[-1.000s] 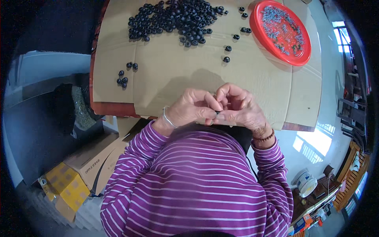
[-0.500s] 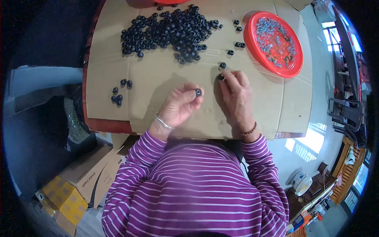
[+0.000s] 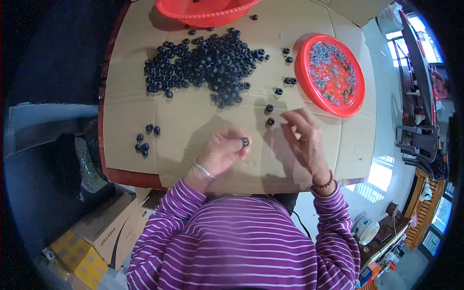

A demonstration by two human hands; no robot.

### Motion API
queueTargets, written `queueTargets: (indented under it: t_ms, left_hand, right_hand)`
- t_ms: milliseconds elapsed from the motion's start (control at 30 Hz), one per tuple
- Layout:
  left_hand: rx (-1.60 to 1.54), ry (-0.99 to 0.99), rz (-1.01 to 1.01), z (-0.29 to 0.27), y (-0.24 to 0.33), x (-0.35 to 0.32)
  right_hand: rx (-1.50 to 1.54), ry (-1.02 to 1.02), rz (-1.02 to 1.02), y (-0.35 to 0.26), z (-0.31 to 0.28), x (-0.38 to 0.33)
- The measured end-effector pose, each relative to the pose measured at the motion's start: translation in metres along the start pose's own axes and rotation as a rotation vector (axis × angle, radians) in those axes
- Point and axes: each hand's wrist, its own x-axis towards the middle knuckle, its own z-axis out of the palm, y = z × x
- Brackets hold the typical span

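Note:
My left hand [image 3: 220,153] is closed over the cardboard-covered table, pinching a small black round part with a hole [image 3: 245,142] between thumb and fingertips. To its right, my right hand [image 3: 303,140] is raised, a little blurred, with fingers bent and apart and nothing visible in them. Just left of its fingertips lies a loose black part [image 3: 270,121], with another black part [image 3: 269,108] beyond it. A large pile of the same black parts [image 3: 212,65] spreads across the far middle of the table.
A round red tray [image 3: 300,79] with many small silvery pieces sits at the right. At the far edge stands a red basin [image 3: 208,19]. Several black parts [image 3: 145,146] are grouped at the left, and others lie near the tray. Cardboard boxes [image 3: 113,232] stand below left.
My right hand has moved right, away from the black part at its fingertips, which stays on the cardboard. My left hand keeps its part. The view has shifted, showing more of the red basin.

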Motion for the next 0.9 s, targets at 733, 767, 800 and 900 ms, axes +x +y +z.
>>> queueTargets:
  t_ms: [733, 767, 800, 900]
  left_hand:
    - [0.019, 0.024, -0.011, -0.004, 0.007, -0.003]
    - [0.033, 0.019, -0.011, -0.006, 0.007, -0.003]
    - [0.047, 0.013, -0.011, -0.006, 0.006, -0.003]
    - [0.022, 0.021, -0.015, -0.007, 0.002, -0.004]
  right_hand:
    - [-0.2, -0.068, -0.24, 0.013, 0.033, 0.057]
    - [-0.2, -0.067, -0.236, 0.015, 0.033, 0.049]
    - [-0.195, -0.011, -0.267, 0.017, 0.031, 0.042]
    - [-0.166, 0.068, -0.255, 0.018, 0.026, 0.028]
